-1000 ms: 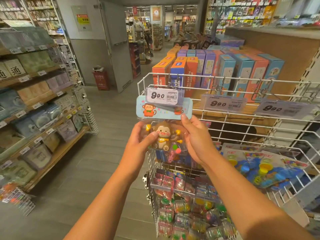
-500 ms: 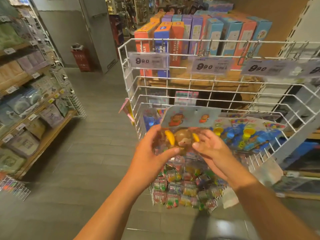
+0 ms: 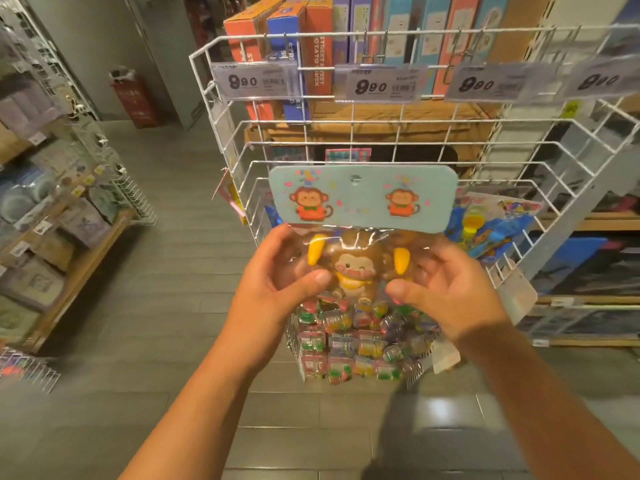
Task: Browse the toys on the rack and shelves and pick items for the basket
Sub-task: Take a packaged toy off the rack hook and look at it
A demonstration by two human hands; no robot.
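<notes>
Wire rack (image 3: 349, 140) blocks ahead – hanging price tags (image 3: 381, 85) crowd top rail; aisle floor (image 3: 166, 244) open left.

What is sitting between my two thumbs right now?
In the head view, the bagged monkey toy lies between the left hand and the right hand, which grip the clear packet from either side.

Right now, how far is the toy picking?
Done: one monkey toy pack is off the wire rack. In hand: the left hand and the right hand both hold it by its clear bag. Left: no basket is in view, so putting it in remains.
</notes>
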